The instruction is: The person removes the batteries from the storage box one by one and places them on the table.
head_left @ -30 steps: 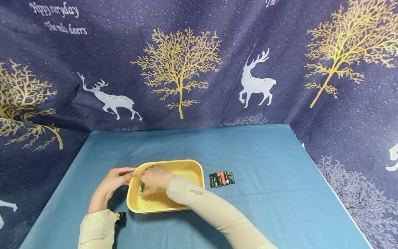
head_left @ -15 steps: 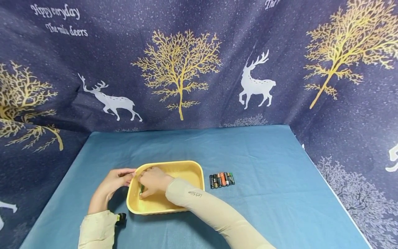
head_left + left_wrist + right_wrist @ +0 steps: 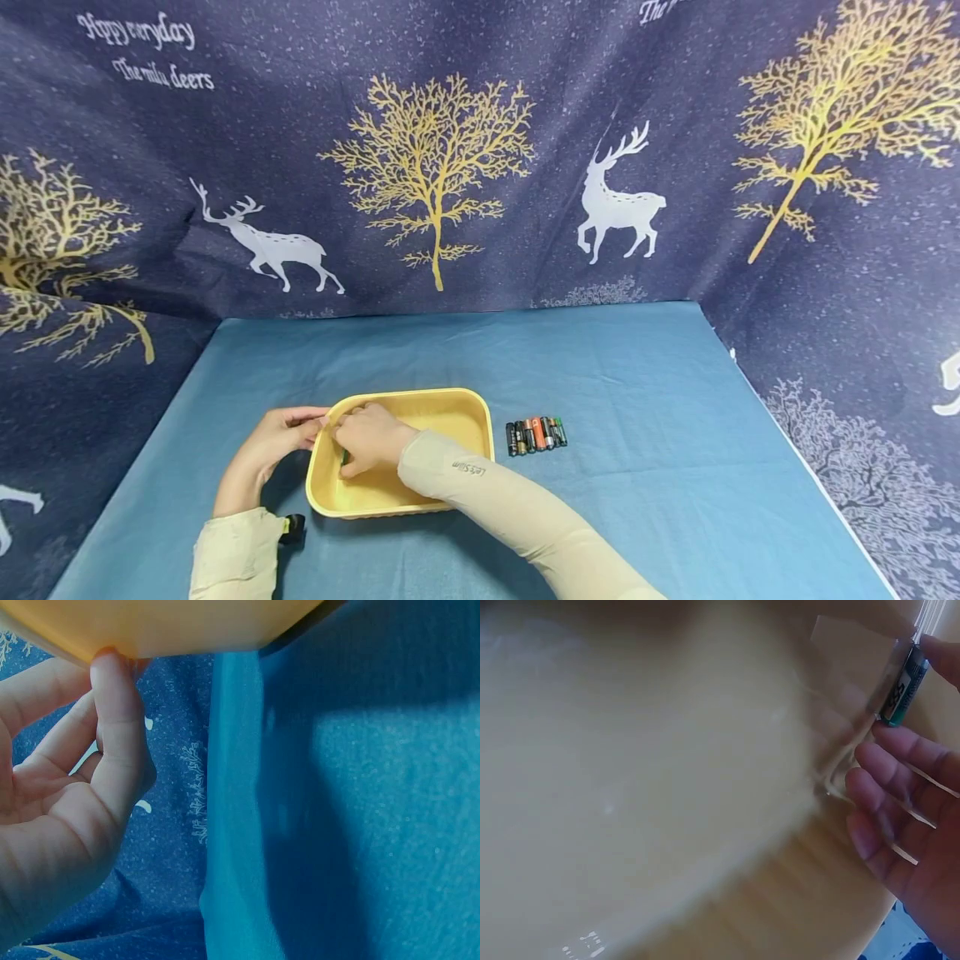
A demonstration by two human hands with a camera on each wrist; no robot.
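A yellow plastic basin (image 3: 453, 421) sits on the blue cloth left of centre. At its left end my left hand (image 3: 270, 433) pinches the rim between thumb and fingers; the left wrist view shows the thumb (image 3: 118, 705) against the outer wall. My right hand (image 3: 372, 437) is down inside the basin by the left wall. In the right wrist view it holds a green and black battery (image 3: 904, 686) lengthwise, with the thumb at one end and a fingertip at the other. The battery is right by the inner wall, mostly hidden by the hand in the head view.
Several batteries (image 3: 536, 435), black, orange and green, lie side by side in a row right of the basin. Blue cloth (image 3: 637, 375) covers the table. A dark patterned curtain (image 3: 487, 167) hangs behind and at the sides. A small black device (image 3: 292, 529) is at the left wrist.
My right hand has shifted slightly within the basin, and its fingers now cover more of the battery. My left hand stays at the rim.
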